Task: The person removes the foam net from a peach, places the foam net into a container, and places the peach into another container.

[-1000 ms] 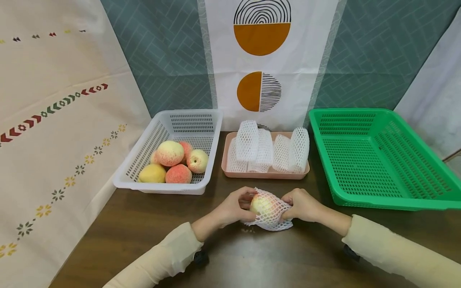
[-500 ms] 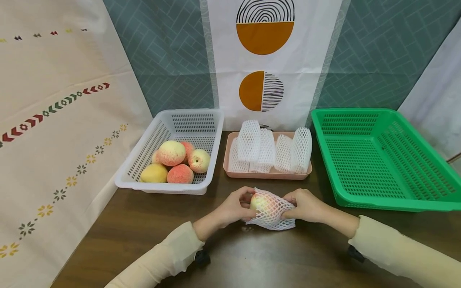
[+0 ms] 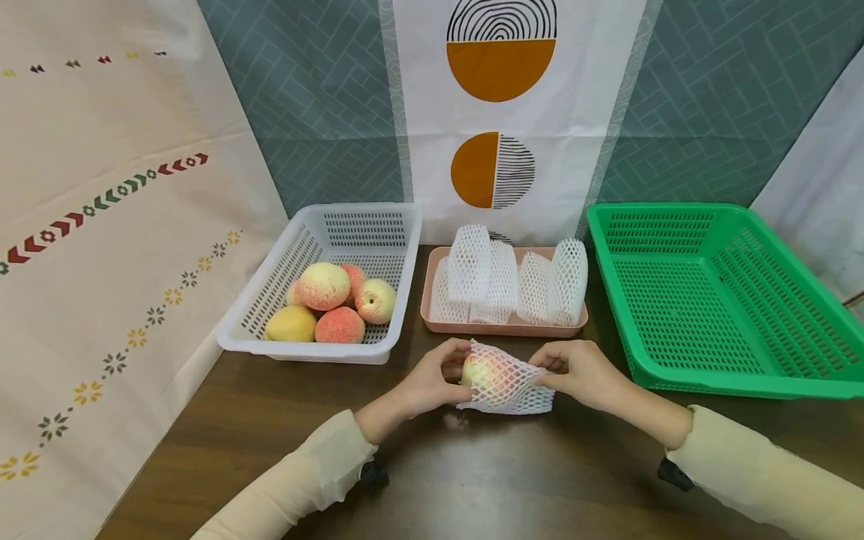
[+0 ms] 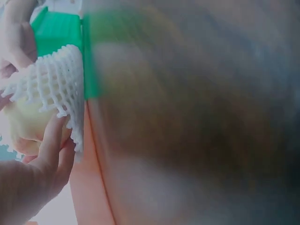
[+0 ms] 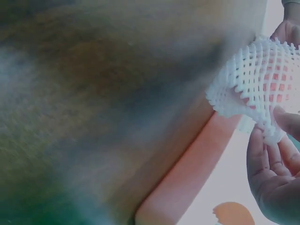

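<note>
A yellow and pink peach (image 3: 487, 375) lies inside a white foam net sleeve (image 3: 523, 397), held between both hands above the dark table. My left hand (image 3: 432, 381) grips the peach and the net's open left end, fingers behind and thumb in front. In the left wrist view, the bare end of the peach (image 4: 30, 124) pokes out of the net (image 4: 56, 79). My right hand (image 3: 582, 373) pinches the net's right end between thumb and fingers. The right wrist view shows the thumb (image 5: 288, 122) against the mesh (image 5: 255, 75), pink fruit showing through it.
A white basket (image 3: 398, 300) with several peaches and a yellow fruit (image 3: 292, 324) stands at the left. Behind the hands, a pink tray (image 3: 466, 328) bears several white foam net sleeves (image 3: 469, 262). A green basket (image 3: 624, 345) is at the right on the brown table (image 3: 472, 480).
Both hands have lifted the peach and net slightly up and away from the body. The right hand has shifted a little right, drawing the net's right end out.
</note>
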### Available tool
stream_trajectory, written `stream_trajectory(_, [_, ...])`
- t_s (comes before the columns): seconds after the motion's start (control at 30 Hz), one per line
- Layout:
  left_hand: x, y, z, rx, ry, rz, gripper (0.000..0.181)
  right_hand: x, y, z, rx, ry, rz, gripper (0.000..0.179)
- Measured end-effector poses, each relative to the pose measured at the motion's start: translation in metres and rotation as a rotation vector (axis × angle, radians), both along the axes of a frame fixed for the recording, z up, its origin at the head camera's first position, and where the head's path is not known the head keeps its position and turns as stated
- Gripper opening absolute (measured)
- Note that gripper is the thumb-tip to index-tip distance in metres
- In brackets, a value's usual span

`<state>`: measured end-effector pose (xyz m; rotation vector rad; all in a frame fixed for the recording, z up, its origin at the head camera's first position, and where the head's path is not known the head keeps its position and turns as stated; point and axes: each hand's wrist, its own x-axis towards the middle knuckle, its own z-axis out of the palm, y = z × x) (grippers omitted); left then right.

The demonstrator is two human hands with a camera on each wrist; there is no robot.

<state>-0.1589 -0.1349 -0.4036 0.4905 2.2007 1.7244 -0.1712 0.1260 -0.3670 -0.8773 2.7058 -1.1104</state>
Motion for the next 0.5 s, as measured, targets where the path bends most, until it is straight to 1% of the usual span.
stream_trajectory(0.07, [0.0,-0.001,0.001,-0.015,0.037,0.007,0.063,0.001,0.0,0.003,-0.004,0.016,-0.006,0.011])
stream_trajectory(0.17, [0.0,-0.004,0.006,-0.025,0.059,0.023,0.06,0.002,0.0,0.008,-0.006,0.036,-0.015,0.01])
stream_trajectory(0.33, [0.0,-0.01,0.018,-0.022,0.11,0.044,0.057,0.003,-0.001,0.018,-0.022,0.074,-0.035,0.01])
stream_trajectory(0.5, [0.0,-0.016,0.03,-0.028,0.151,0.068,0.059,0.001,-0.003,0.027,-0.046,0.11,-0.036,0.008])
